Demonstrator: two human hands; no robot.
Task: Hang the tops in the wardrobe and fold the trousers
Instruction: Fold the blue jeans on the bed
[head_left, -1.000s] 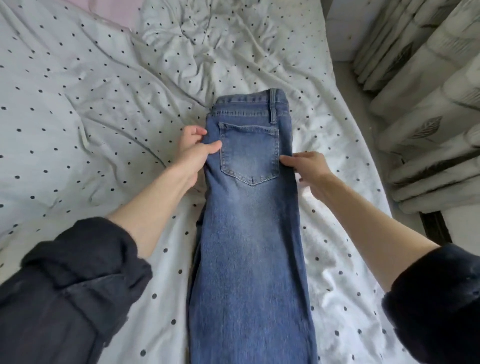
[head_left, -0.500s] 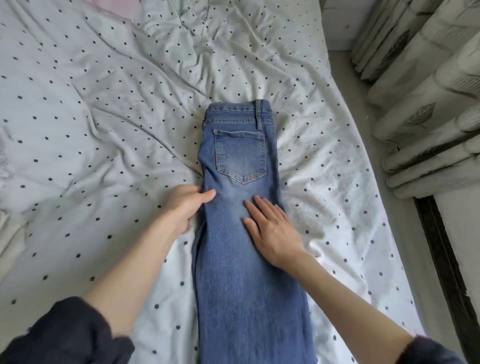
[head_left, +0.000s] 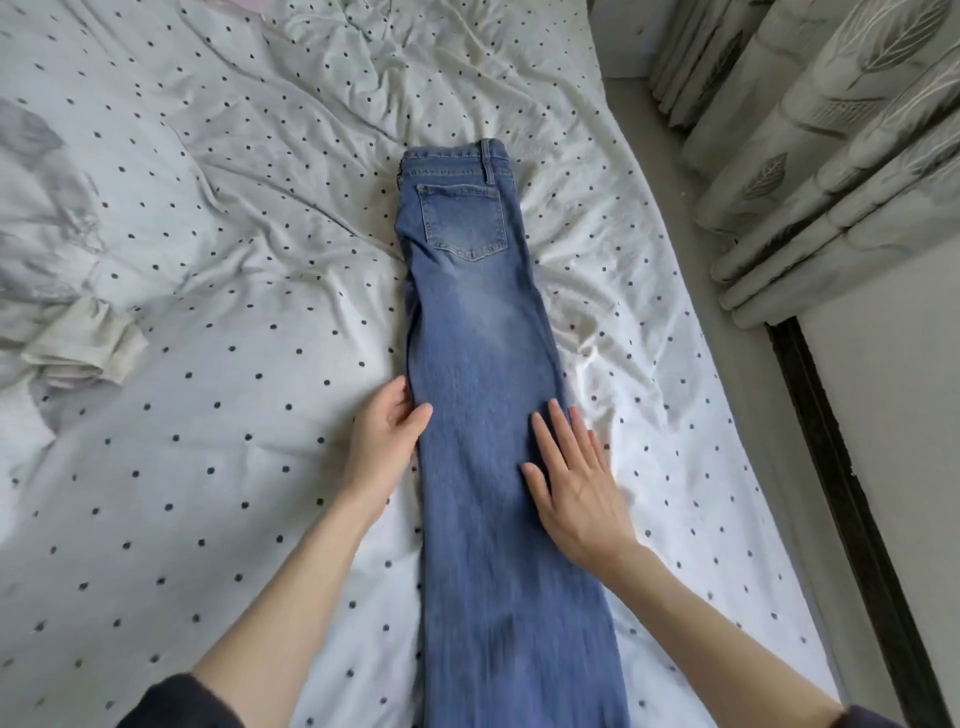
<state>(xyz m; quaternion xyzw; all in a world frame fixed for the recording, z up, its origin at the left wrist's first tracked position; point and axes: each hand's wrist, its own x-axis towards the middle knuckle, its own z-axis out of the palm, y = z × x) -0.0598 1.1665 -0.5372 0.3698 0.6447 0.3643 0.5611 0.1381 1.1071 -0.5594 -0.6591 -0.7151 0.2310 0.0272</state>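
Note:
Blue jeans (head_left: 483, 338) lie lengthwise on the bed, folded in half leg over leg, waistband at the far end and back pocket facing up. My left hand (head_left: 387, 436) rests against the left edge of the leg, thumb on the denim and fingers straight. On the right part of the leg my right hand (head_left: 571, 483) lies flat, fingers spread and pressing the fabric. The leg hems run out of view at the bottom.
The bed (head_left: 208, 467) has a crumpled white sheet with black dots. A pale garment (head_left: 83, 348) lies bunched at the left. Patterned curtains (head_left: 831, 130) hang at the right, beside a strip of floor (head_left: 753, 415) and a dark rail (head_left: 841, 493).
Both hands have slid down the jeans from beside the pocket toward me along the leg. The right hand went from the side edge to lying flat on the denim.

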